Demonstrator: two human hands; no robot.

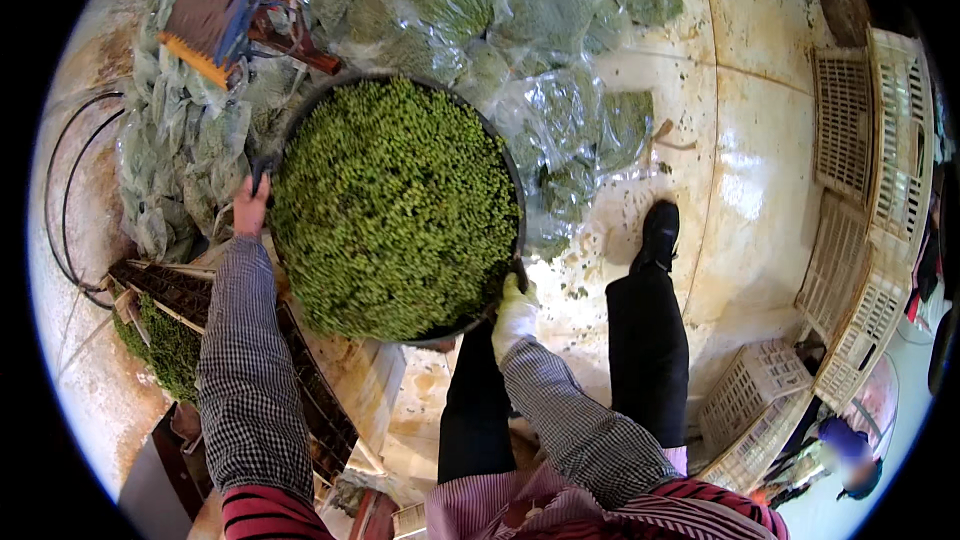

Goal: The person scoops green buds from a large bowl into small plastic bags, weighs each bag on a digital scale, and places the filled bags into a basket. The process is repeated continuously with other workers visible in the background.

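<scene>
A round dark tub [523,190] heaped with small green berries [395,205], like green peppercorns, is between my two hands. My bare left hand [250,208] is closed round the black handle [263,170] on its left side. At the lower right of the rim, my right hand [515,315], in a pale glove, grips the other handle [517,275], which its fingers partly hide. Checked sleeves cover both forearms. The underside of the tub is hidden, so I cannot tell whether it touches anything below.
Several see-through bags of green produce [545,10] cover the floor ahead and to the left. A wooden frame [180,325] with more berries stands at the lower left. Pale slatted crates [750,395] line the right side. A person [848,455] is at the far lower right.
</scene>
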